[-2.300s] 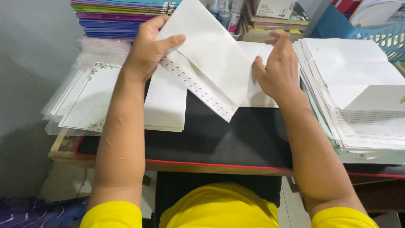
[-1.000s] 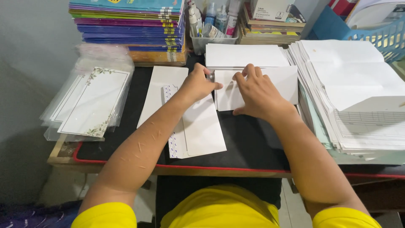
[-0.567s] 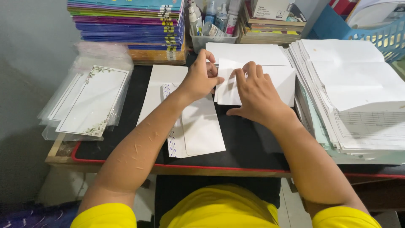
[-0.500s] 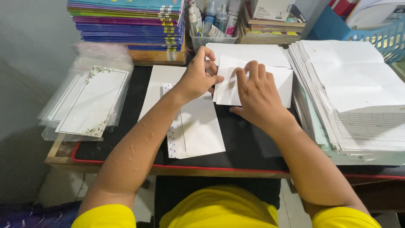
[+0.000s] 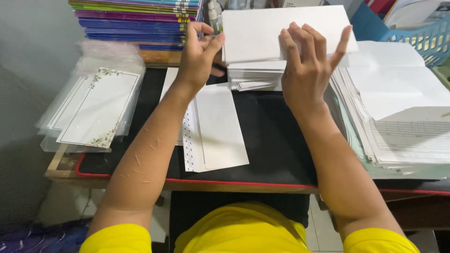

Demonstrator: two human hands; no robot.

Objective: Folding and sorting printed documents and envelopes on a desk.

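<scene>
My left hand [image 5: 199,51] pinches the left edge of a folded white sheet [image 5: 262,33] that is lifted above the desk. My right hand [image 5: 307,65] holds its right part, fingers spread behind the paper. Just under the sheet lies a low pile of folded white papers [image 5: 255,77]. A white envelope with a blue-patterned edge [image 5: 218,129] lies on the black desk mat [image 5: 276,145] below my left wrist.
A thick stack of white sheets [image 5: 403,107] fills the right side. Clear sleeves of floral-bordered paper [image 5: 91,110] lie at the left. Coloured notebooks [image 5: 136,18] are stacked at the back, a blue basket [image 5: 429,37] at the far right.
Both hands pressed and creased a sheet on the mat earlier. Now they have raised the folded sheet off the pile toward the back of the desk.
</scene>
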